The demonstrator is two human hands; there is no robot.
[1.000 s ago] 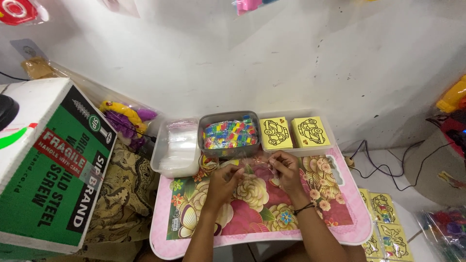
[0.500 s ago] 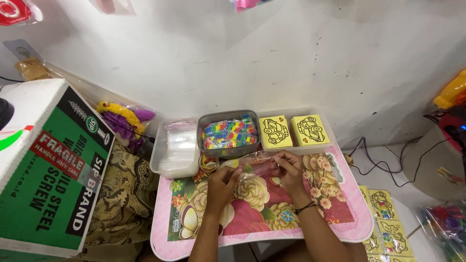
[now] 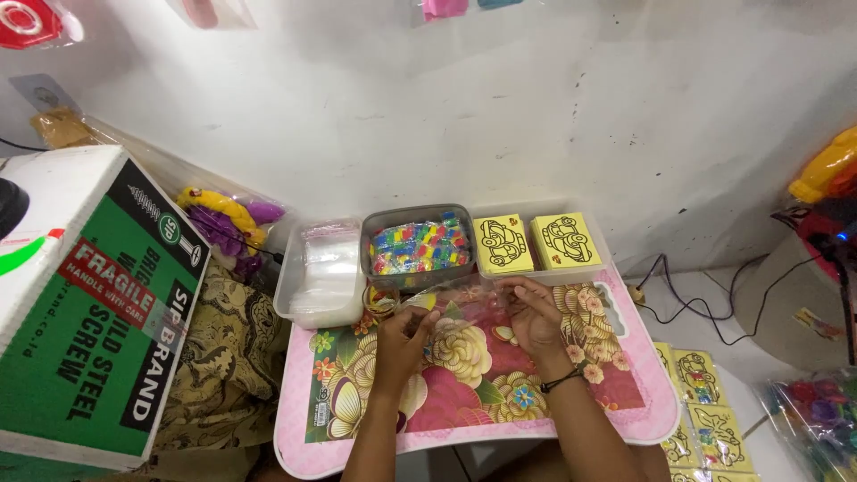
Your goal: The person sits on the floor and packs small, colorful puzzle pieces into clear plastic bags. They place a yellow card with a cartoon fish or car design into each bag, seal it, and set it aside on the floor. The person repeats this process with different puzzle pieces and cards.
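While both hands (image 3: 406, 335) (image 3: 536, 317) pinch a clear bag (image 3: 455, 299), tubs (image 3: 420, 245) crowd the tray's far edge.

Small table (image 3: 625, 419): glossy, smooth plastic top with pink rim and printed floral sheet. Clear bag (image 3: 455, 299), held over the table between left hand (image 3: 403, 335) and right hand (image 3: 536, 314): thin, transparent, shiny plastic film. Grey tub (image 3: 418, 217), at the table's far edge: matt plastic wall; contents are glossy coloured plastic pieces. Left of the tub, translucent box (image 3: 290, 299): smooth plastic. Right of the tub, yellow cards (image 3: 534, 243): matt paper. Carton (image 3: 98, 303), far left of the table: printed cardboard, slight sheen. Wall (image 3: 536, 107): rough, scuffed white plaster.
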